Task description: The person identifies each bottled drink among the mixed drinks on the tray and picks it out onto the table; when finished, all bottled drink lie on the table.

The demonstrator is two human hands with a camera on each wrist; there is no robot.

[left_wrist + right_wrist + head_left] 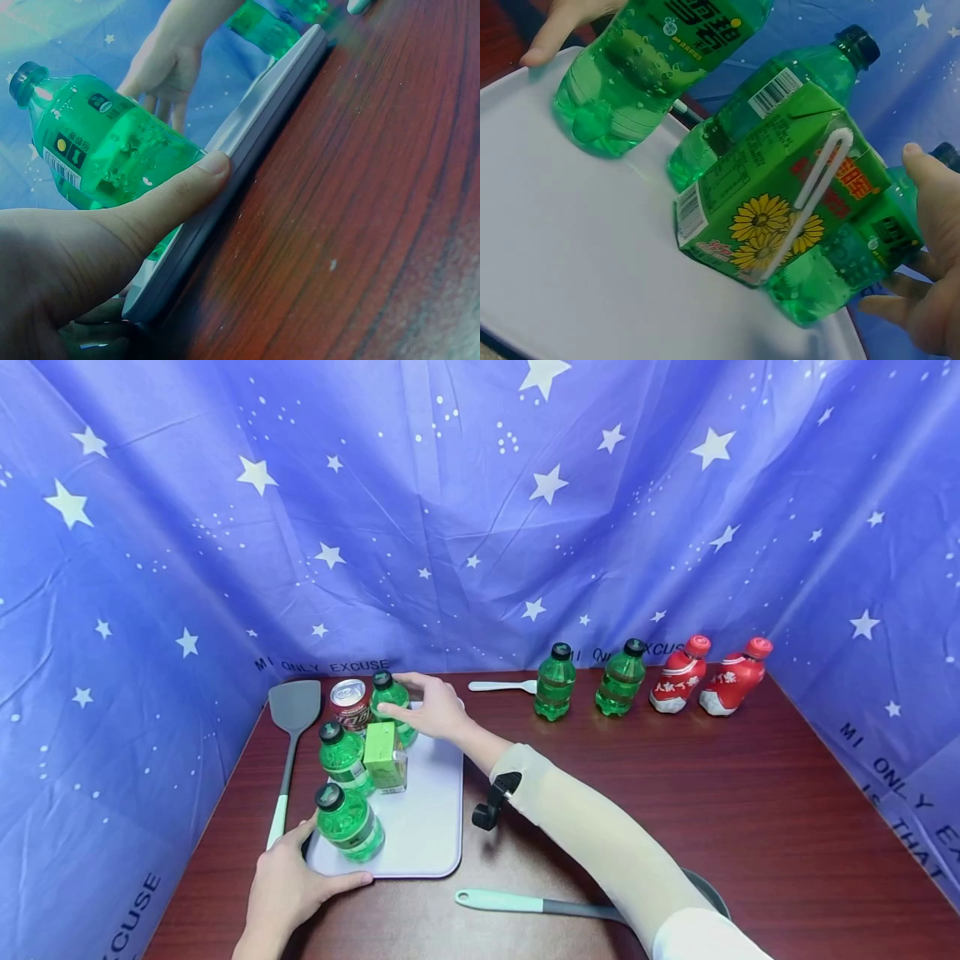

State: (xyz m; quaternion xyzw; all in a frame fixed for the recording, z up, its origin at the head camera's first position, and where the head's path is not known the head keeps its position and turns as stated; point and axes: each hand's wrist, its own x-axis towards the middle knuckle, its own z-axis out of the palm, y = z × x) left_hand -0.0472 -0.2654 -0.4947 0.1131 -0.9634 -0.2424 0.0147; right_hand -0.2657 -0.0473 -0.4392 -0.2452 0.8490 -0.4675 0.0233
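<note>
At the tray's (420,835) far end stands a green bottle (387,692), the right hand (437,710) spread loosely about it, contact unclear; the left hand (287,881) grips the tray's near-left corner. Probably weighty, slick, squeezable: hold mid-body.

Right arm, running from mid-frame down to lower right in the head view, has a long cream sleeve (600,835), kinda wrinkly. White fabric (708,935) overlaps it at the bottom edge, maybe another sleeve. Chunky black hooked mount (489,810) by the cuff. Right hand (435,708) and left hand (291,883), lower left, are both bare.
</note>
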